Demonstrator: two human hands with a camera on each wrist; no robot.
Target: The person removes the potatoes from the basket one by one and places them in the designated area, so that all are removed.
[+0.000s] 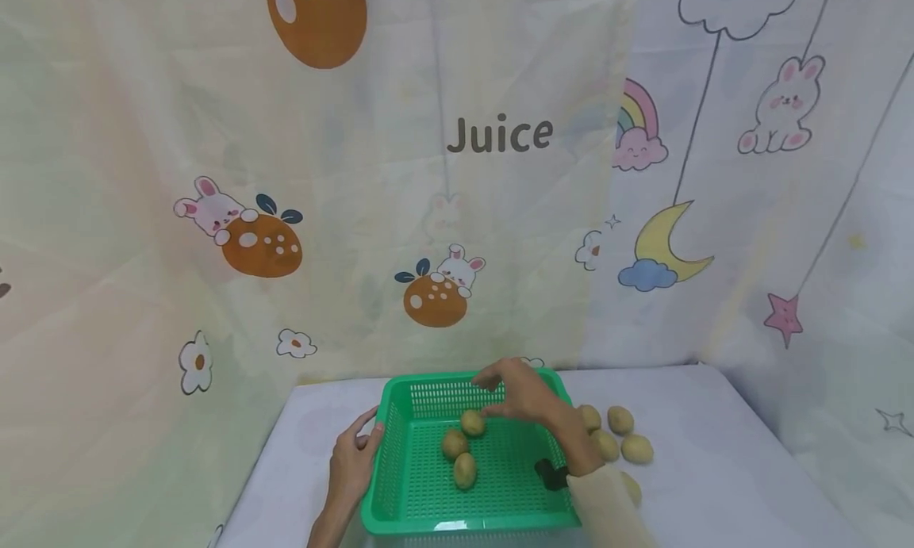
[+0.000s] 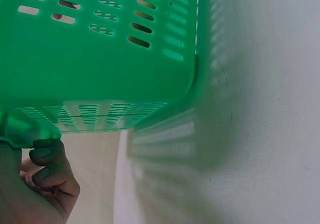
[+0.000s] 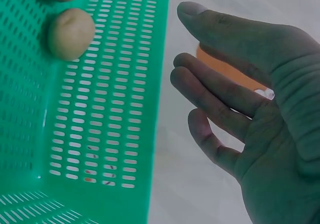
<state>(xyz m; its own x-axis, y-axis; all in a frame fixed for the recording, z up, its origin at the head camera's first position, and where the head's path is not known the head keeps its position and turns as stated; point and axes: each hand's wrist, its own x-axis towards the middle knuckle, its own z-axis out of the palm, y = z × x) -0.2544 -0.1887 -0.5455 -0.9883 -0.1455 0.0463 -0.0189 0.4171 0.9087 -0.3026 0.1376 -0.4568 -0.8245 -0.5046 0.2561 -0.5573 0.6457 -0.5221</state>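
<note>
A green plastic basket (image 1: pixel 514 484) with slotted walls stands on the table, holding three potatoes; one potato (image 1: pixel 465 471) lies nearest the front. My left hand (image 1: pixel 351 457) grips the basket's left rim, its fingers curled at the edge in the left wrist view. Above the basket's back right part is my right hand (image 1: pixel 520 391), fingers loosely bent and holding nothing. In the right wrist view that hand (image 3: pixel 240 93) is apart from the basket wall (image 3: pixel 105 108), and a potato (image 3: pixel 72 34) shows inside.
Several more potatoes (image 1: pixel 637 449) lie on the white tabletop (image 1: pixel 721 469) to the right of the basket, partly behind the right forearm. A printed cloth curtain (image 1: pixel 357 175) hangs close behind the table. A black strap (image 1: pixel 551 475) circles the right wrist area.
</note>
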